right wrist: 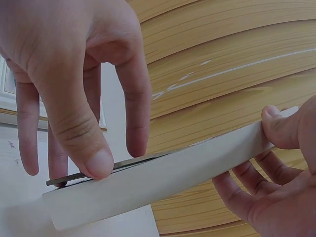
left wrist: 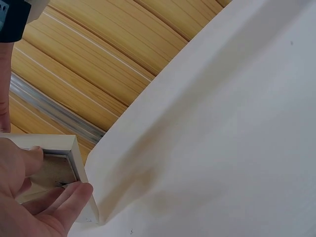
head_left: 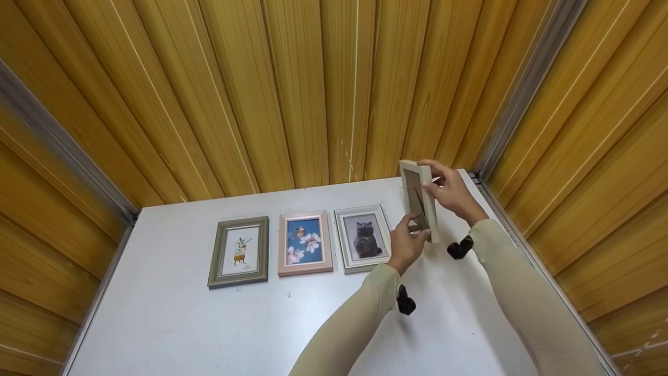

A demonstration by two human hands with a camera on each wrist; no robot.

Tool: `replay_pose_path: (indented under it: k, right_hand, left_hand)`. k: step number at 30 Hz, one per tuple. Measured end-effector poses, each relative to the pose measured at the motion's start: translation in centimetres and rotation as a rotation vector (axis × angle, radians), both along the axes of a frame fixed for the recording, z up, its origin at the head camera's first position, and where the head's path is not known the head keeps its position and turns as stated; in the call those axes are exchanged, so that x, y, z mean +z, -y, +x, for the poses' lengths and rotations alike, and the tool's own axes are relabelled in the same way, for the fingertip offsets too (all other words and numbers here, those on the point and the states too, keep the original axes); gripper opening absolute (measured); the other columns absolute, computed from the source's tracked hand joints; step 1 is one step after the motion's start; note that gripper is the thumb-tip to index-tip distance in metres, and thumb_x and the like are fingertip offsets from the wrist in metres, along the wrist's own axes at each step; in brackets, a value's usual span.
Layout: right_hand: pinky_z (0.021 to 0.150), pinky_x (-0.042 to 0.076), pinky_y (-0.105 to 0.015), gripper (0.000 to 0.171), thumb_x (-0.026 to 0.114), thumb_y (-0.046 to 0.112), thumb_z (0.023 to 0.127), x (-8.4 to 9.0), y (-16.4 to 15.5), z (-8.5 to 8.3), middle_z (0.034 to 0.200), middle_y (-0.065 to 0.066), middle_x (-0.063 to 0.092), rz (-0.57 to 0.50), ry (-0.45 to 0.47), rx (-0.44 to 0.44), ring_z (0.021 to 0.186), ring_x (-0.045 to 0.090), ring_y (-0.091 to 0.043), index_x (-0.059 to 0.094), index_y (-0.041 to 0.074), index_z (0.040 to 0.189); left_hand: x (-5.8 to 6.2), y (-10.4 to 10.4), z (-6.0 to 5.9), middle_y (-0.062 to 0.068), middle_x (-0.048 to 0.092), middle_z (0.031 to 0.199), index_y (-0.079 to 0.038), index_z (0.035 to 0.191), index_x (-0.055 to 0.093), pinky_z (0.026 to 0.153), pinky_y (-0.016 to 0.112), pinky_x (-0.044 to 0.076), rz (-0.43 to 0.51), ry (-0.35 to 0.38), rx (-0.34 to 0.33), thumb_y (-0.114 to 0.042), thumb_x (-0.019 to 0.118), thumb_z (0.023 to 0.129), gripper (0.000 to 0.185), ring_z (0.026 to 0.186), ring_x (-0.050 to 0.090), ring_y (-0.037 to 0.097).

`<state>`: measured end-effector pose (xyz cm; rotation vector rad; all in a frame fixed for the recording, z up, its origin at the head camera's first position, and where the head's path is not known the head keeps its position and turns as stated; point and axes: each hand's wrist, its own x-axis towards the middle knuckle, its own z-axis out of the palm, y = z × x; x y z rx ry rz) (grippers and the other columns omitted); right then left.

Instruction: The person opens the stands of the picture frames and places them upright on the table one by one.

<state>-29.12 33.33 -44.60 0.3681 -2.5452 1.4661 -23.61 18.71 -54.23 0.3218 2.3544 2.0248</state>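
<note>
Standing at the white table (head_left: 209,324), the person holds a cream frame (head_left: 419,201) up on edge, its brown back turned toward them, and seems to be working the back stand free so it can stand or lie with the rest. To the left of the fingers three frames lie flat in a row: green (head_left: 239,252), then pink (head_left: 305,243), then the silver one with the cat (head_left: 363,237), which is just beside the left hand. The left hand (head_left: 406,245) grips the lower end of the cream frame, thumb and fingertips curled round its corner and pressing the backing, as the left wrist view shows. The right hand (head_left: 452,191) steadies the upper end from behind, thumb on the rim; in the right wrist view its fingers (right wrist: 126,94) hang spread above a thin dark strip (right wrist: 106,168) along the frame's edge, the thumb pressing on it. Both forearms reach forward, sleeved, wrists bent inward toward each other. My guess is the next move needs a careful pull on that strip while the left hand keeps the frame from twisting.
</note>
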Motion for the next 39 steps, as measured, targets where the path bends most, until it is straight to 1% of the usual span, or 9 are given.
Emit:
replay_pose_path:
  k: [4, 9, 12, 15, 20, 24, 27, 33, 39]
  right_hand:
    - [0.079, 0.051, -0.035, 0.05, 0.061, -0.004, 0.099, -0.2, 0.1, 0.0, 0.126, -0.022, 0.067, 0.016, 0.001, 0.001, 0.094, 0.061, -0.031, 0.055, 0.012, 0.146]
    - [0.081, 0.052, -0.039, 0.05, 0.061, -0.004, 0.099, -0.6, 0.2, -0.1, 0.125, -0.022, 0.066, 0.025, 0.008, 0.012, 0.093, 0.062, -0.031, 0.054, 0.011, 0.146]
    - [0.081, 0.052, -0.037, 0.05, 0.062, -0.004, 0.099, -0.6, 0.2, -0.1, 0.125, -0.023, 0.066, 0.025, 0.01, 0.008, 0.094, 0.062, -0.031, 0.054, 0.011, 0.146]
    - [0.078, 0.052, -0.031, 0.05, 0.062, -0.005, 0.098, -0.4, 0.1, -0.1, 0.123, -0.025, 0.067, 0.026, 0.003, -0.006, 0.093, 0.062, -0.031, 0.055, 0.01, 0.145]
    - [0.073, 0.05, -0.024, 0.049, 0.06, -0.01, 0.097, 0.8, 0.3, 0.4, 0.122, -0.031, 0.065, 0.003, -0.007, -0.001, 0.091, 0.061, -0.033, 0.054, 0.002, 0.145]
    - [0.072, 0.051, -0.025, 0.048, 0.059, -0.013, 0.096, 2.4, 0.7, 1.5, 0.122, -0.036, 0.063, -0.004, 0.004, 0.003, 0.092, 0.061, -0.036, 0.052, -0.005, 0.143]
    - [0.072, 0.052, -0.025, 0.048, 0.058, -0.013, 0.095, 2.9, 0.6, 1.9, 0.123, -0.036, 0.063, -0.001, 0.001, -0.01, 0.093, 0.06, -0.035, 0.052, -0.006, 0.142]
    - [0.072, 0.052, -0.024, 0.048, 0.058, -0.012, 0.097, 1.2, -0.8, 0.7, 0.126, -0.035, 0.063, -0.034, -0.011, -0.026, 0.092, 0.061, -0.031, 0.053, -0.003, 0.144]
    - [0.073, 0.054, -0.025, 0.048, 0.061, -0.005, 0.099, 0.3, -1.4, 0.0, 0.128, -0.027, 0.064, -0.036, 0.014, -0.043, 0.096, 0.061, -0.03, 0.055, 0.008, 0.145]
  left_hand:
    - [-0.2, 0.1, -0.1, 0.023, 0.073, 0.114, -0.001, 0.132, 0.062, 0.075, 0.032, 0.061, 0.005, 0.007, 0.006, -0.002, 0.075, 0.091, 0.043, 0.09, 0.077, 0.023]
    - [-0.3, 0.3, -0.1, 0.021, 0.073, 0.112, -0.003, 0.133, 0.063, 0.075, 0.031, 0.06, 0.0, 0.04, 0.002, -0.003, 0.076, 0.091, 0.044, 0.088, 0.077, 0.021]
    - [-0.4, 0.4, -0.2, 0.02, 0.074, 0.112, -0.004, 0.132, 0.064, 0.074, 0.028, 0.06, -0.007, 0.029, -0.005, -0.003, 0.076, 0.091, 0.043, 0.087, 0.077, 0.021]
    - [-0.2, 0.7, -0.4, 0.02, 0.074, 0.111, -0.003, 0.131, 0.065, 0.071, 0.025, 0.059, -0.013, -0.011, -0.013, -0.002, 0.075, 0.091, 0.041, 0.086, 0.077, 0.021]
    - [0.1, 1.4, -0.7, 0.015, 0.076, 0.107, -0.005, 0.129, 0.068, 0.068, 0.022, 0.057, -0.008, -0.015, -0.031, -0.006, 0.073, 0.092, 0.037, 0.082, 0.075, 0.017]
    - [0.2, 1.9, -1.0, 0.011, 0.077, 0.106, -0.007, 0.126, 0.07, 0.067, 0.021, 0.054, -0.047, -0.04, -0.023, -0.008, 0.071, 0.092, 0.035, 0.08, 0.072, 0.014]
    - [0.3, 2.3, -1.2, 0.009, 0.077, 0.104, -0.006, 0.124, 0.072, 0.066, 0.02, 0.052, -0.065, -0.063, -0.008, -0.007, 0.069, 0.091, 0.033, 0.079, 0.071, 0.014]
    - [0.3, 3.2, -1.8, 0.005, 0.078, 0.101, -0.007, 0.117, 0.075, 0.067, 0.019, 0.052, -0.045, -0.059, 0.025, -0.006, 0.067, 0.091, 0.028, 0.08, 0.07, 0.014]
    - [0.3, 4.3, -2.3, 0.006, 0.078, 0.103, -0.006, 0.116, 0.074, 0.072, 0.02, 0.053, -0.031, -0.069, 0.027, -0.007, 0.068, 0.093, 0.024, 0.083, 0.069, 0.012]
